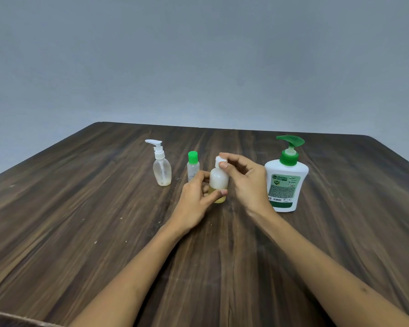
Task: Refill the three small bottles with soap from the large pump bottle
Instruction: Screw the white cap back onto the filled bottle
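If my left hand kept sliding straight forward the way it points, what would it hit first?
Probably the small green-capped bottle, standing just beyond the left hand, which holds the small white-capped bottle; depth is hard to judge.

Plain, bare grey-blue wall filling the upper half, dark brown wood-grain table with streaky lighter bands, far edge straight with rounded far corners, small pale specks on its surface, soft even light, faint shadows
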